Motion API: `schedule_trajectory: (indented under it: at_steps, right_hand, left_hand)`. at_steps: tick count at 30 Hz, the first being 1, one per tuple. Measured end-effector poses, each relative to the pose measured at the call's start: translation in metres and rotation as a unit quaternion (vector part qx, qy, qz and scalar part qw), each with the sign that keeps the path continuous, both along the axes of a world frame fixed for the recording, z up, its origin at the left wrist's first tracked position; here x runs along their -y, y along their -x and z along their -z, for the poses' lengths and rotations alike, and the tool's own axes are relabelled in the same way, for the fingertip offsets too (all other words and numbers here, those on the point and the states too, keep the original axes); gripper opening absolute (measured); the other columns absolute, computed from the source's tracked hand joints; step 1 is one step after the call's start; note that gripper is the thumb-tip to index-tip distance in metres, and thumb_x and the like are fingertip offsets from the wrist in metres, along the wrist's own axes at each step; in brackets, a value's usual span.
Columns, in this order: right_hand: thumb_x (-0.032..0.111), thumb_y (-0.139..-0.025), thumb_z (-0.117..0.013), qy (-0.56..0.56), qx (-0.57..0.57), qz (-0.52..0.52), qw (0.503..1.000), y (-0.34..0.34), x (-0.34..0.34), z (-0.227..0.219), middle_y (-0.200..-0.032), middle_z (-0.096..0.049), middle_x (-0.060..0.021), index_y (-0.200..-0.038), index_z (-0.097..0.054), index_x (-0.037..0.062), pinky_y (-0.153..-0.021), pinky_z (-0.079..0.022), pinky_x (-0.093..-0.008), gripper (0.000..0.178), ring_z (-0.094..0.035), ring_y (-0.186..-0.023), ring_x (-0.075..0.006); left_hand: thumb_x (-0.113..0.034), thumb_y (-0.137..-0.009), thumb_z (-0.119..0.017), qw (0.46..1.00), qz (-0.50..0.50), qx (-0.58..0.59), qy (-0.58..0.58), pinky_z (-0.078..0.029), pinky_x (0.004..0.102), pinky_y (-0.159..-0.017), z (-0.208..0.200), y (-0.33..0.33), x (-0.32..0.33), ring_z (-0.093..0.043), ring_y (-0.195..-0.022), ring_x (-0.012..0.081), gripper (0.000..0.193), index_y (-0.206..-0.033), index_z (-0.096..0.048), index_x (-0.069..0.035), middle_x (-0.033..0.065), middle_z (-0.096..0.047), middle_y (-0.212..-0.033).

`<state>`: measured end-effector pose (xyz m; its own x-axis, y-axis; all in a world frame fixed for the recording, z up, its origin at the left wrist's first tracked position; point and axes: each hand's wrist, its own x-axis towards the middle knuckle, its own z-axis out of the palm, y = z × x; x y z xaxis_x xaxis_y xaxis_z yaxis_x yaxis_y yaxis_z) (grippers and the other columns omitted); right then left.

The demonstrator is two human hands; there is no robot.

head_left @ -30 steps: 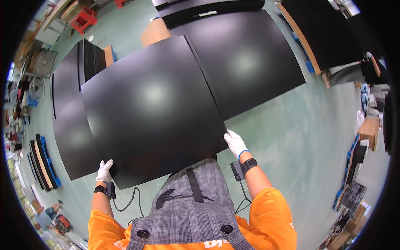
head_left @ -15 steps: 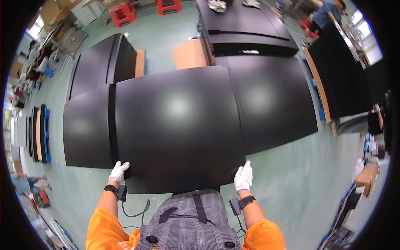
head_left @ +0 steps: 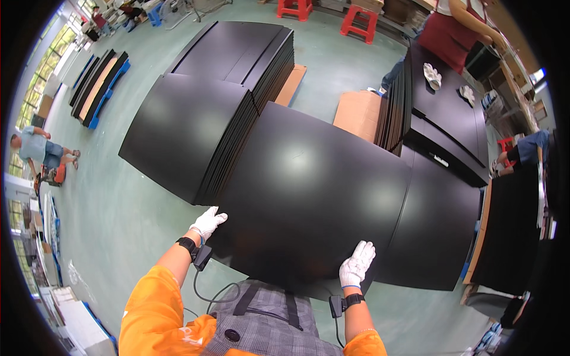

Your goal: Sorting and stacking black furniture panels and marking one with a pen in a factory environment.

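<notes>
I hold a large glossy black panel (head_left: 309,190) flat in front of me. My left hand (head_left: 207,223), in a white glove, grips its near left corner. My right hand (head_left: 356,264), also gloved, presses on its near edge at the right. The panel hangs above the floor, over a low black sheet (head_left: 436,231) on the right and beside a tall stack of black panels (head_left: 190,133) on the left. Black bands with cables sit on both wrists.
A second stack of black panels (head_left: 240,50) lies behind the first. A cardboard sheet (head_left: 356,113) and upright panels (head_left: 395,113) stand by a black table (head_left: 451,127) where a person in a red apron (head_left: 454,26) works. Red stools (head_left: 359,24) stand far back. Another person (head_left: 38,151) sits at the left.
The view has swung left: the panel in my hands now points toward the table and the left stacks have come closer. Both hands keep their grip on the near edge.
</notes>
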<state>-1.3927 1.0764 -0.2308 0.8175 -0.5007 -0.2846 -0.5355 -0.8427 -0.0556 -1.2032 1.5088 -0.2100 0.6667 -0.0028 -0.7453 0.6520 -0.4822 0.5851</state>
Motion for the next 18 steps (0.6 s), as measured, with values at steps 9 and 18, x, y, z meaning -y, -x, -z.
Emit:
schedule_trajectory:
  at_steps: [9, 18]
  right_hand:
    - [0.021, -0.083, -0.058, 0.019, 0.21, -0.18, 0.961, -0.153, 0.009, 0.018, -0.139, -0.04, -0.0255, -0.133, -0.043, -0.0027, -0.113, -0.018, -0.0538, 0.057, -0.034, -0.13, -0.044]
    - [0.026, -0.081, -0.06, -0.041, 0.254, -0.323, 0.911, -0.271, -0.065, 0.004, -0.133, -0.044, -0.0263, -0.128, -0.046, -0.0041, -0.111, -0.02, -0.0548, 0.057, -0.037, -0.128, -0.0442]
  left_hand:
    - [-0.021, -0.091, -0.06, 1.0, -0.002, 0.022, 0.012, -0.042, 0.0291, -0.094, -0.015, 0.001, 0.009, -0.056, -0.103, 0.0147, 0.041, -0.124, -0.05, -0.001, 0.0075, -0.061, -0.114]
    - [-0.015, -0.089, -0.061, 0.998, -0.06, 0.032, 0.008, -0.042, 0.0283, -0.095, -0.026, 0.004, 0.016, -0.056, -0.106, 0.0158, 0.043, -0.127, -0.047, 0.002, 0.0092, -0.057, -0.12]
